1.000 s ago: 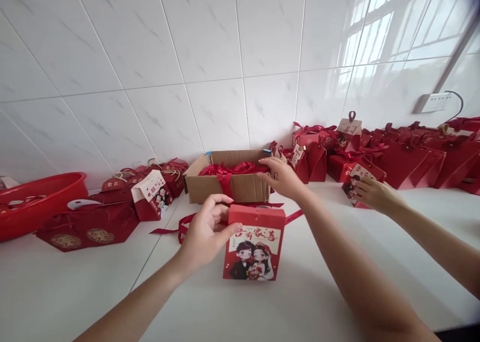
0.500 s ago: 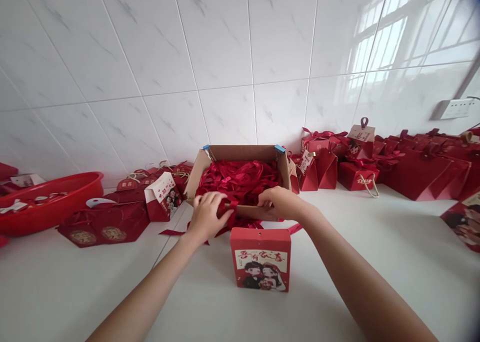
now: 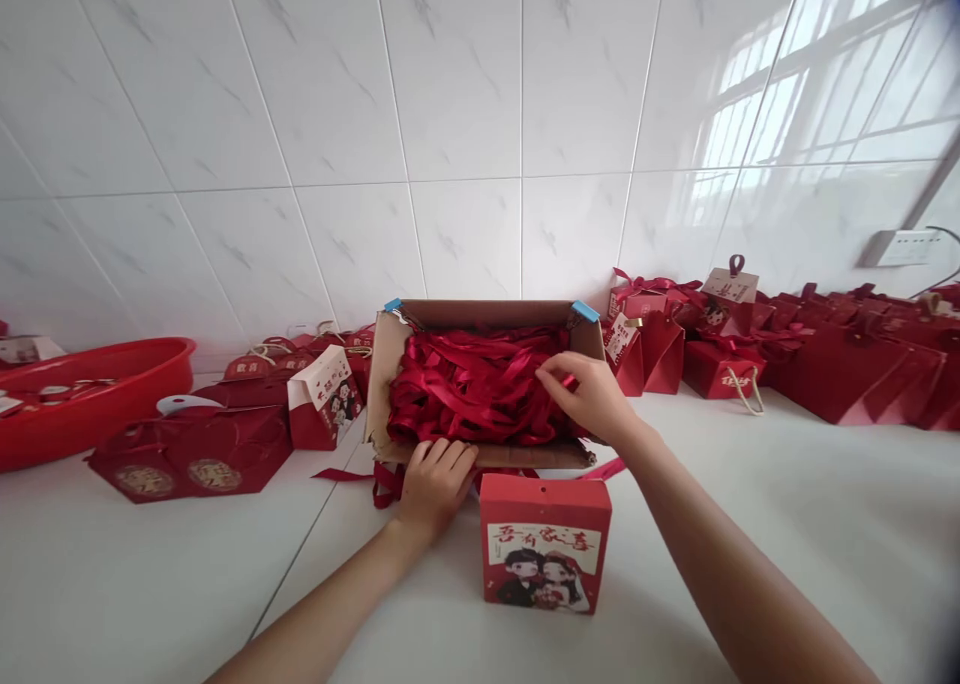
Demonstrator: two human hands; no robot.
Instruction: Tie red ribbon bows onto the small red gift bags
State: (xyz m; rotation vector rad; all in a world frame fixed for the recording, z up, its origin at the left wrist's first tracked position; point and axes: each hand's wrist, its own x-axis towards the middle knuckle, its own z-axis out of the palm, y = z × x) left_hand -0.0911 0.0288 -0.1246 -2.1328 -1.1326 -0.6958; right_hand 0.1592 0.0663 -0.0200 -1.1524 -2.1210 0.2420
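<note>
A cardboard box [image 3: 487, 313] full of loose red satin ribbon [image 3: 472, 389] lies in the middle, its open side facing me. My left hand [image 3: 437, 484] has its fingers curled over the box's front edge. Over the ribbon at the box's right side, my right hand [image 3: 585, 394] is closed in a pinch, with a bit of red ribbon showing at its fingers. Just in front of the box stands a red gift box [image 3: 545, 544] printed with a cartoon bridal couple. Ribbon ends trail out beneath the cardboard box.
To the left are a red plastic basin [image 3: 161, 374], dark red boxes [image 3: 195, 454] and a small red-and-white box [image 3: 326, 399]. Many red gift boxes [image 3: 855, 359] line the white-tiled wall [image 3: 465, 94] on the right. A white counter [image 3: 765, 524] lies under everything.
My left hand has come down onto the box's front edge. My right hand has risen from that edge to over the ribbon. The box has tipped towards me, showing more ribbon.
</note>
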